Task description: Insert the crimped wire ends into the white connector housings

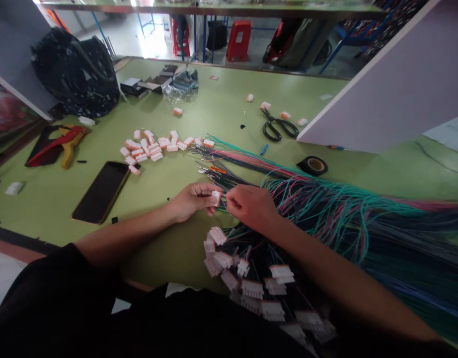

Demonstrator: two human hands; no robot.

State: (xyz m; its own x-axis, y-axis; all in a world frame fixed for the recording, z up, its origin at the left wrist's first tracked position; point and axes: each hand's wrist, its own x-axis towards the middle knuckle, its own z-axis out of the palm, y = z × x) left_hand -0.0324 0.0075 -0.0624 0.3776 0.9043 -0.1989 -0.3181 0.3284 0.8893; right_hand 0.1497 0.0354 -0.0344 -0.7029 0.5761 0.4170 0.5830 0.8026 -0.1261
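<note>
Dark clothing is spreading along the counter's near edge, nearest the camera. Beyond it, on the left, a phone is lying towards the near-left corner, with loose connectors clustering between it and the far edge. To their right, a small white-and-orange connector is sitting in the left hand, above the counter, well inside the near edge. It is probably weighing very little and should be staying rigid; its smooth plastic could be slipping, so its broad sides are offering the best hold, keeping the wire side free. Wired connectors are crowding the near edge, and wires are fanning out towards the right side; these are looking thin and springy, likely buckling unless they are being pinched close to their tips.

As for pose, the left forearm is slanting in over the near edge, its hand gripping the connector between thumb and fingers. The right forearm is angling in from the near-right side, its right hand closing in a tight pinch just beside the connector, apparently gripping a thin wire, though its tip is too small to make out.
</note>
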